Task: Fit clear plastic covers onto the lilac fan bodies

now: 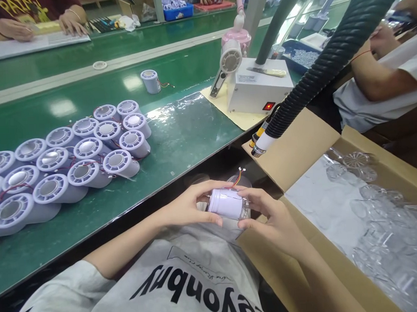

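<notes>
Above my lap, a pale lilac cylindrical housing lies on its side between my two hands. My left hand wraps its left end, with the thumb along the near side. At the other end, the fingers of my right hand close around a clear plastic piece that meets the housing. Red and yellow wires with a small white connector stick up behind the right end. Many like lilac housings stand grouped on the green bench to the left, metal discs on top.
An open cardboard box with clear plastic parts stands at right. A black ribbed hose hangs above it. On the bench are a white machine with a lit red switch, a handheld fan and one separate housing. Co-workers sit nearby.
</notes>
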The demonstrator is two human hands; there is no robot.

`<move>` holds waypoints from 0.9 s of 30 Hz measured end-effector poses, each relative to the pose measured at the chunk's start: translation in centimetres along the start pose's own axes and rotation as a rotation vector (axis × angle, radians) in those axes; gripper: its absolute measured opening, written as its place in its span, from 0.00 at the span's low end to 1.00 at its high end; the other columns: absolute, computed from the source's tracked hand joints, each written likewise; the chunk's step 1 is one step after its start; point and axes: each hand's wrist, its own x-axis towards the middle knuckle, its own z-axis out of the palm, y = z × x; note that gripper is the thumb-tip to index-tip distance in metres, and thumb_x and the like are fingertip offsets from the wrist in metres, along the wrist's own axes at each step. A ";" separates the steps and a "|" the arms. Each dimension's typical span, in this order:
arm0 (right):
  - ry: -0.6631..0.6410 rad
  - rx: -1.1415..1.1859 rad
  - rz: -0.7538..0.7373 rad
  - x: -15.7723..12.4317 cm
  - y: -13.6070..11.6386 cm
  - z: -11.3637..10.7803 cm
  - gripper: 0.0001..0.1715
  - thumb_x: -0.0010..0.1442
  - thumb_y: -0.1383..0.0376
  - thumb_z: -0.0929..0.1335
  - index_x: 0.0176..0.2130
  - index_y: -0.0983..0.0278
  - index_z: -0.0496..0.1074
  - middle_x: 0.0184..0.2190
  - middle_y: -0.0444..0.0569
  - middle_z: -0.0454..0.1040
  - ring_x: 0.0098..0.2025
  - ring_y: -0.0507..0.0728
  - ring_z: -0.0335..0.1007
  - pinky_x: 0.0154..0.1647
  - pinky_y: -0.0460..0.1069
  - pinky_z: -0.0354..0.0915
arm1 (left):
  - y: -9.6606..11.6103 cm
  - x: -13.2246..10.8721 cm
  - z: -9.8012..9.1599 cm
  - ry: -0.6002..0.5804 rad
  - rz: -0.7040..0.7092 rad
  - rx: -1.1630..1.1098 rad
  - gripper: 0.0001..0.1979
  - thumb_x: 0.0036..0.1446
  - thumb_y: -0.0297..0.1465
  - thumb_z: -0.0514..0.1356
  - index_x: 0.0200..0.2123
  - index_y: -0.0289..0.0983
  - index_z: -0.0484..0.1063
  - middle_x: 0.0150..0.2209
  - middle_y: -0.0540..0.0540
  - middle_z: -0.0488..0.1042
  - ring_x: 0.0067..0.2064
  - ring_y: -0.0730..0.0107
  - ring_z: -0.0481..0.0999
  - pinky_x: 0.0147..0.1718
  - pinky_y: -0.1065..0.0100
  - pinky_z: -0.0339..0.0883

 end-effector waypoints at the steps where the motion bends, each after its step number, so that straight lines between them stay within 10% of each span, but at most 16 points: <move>1: -0.003 0.024 0.017 0.0 -0.1 0.0 0.24 0.57 0.61 0.75 0.52 0.55 0.68 0.55 0.49 0.72 0.54 0.63 0.72 0.54 0.58 0.71 | 0.1 0.0 0.0 0.002 0.011 0.028 0.37 0.44 0.32 0.73 0.58 0.44 0.69 0.59 0.40 0.70 0.58 0.54 0.71 0.55 0.57 0.67; 27: -0.042 0.627 0.464 0.7 0.2 1.5 0.32 0.55 0.41 0.71 0.40 0.65 0.67 0.28 0.47 0.77 0.25 0.53 0.77 0.25 0.43 0.72 | -0.7 -0.2 -0.7 -0.062 0.254 0.207 0.41 0.44 0.27 0.73 0.61 0.49 0.65 0.62 0.42 0.67 0.63 0.54 0.66 0.60 0.54 0.63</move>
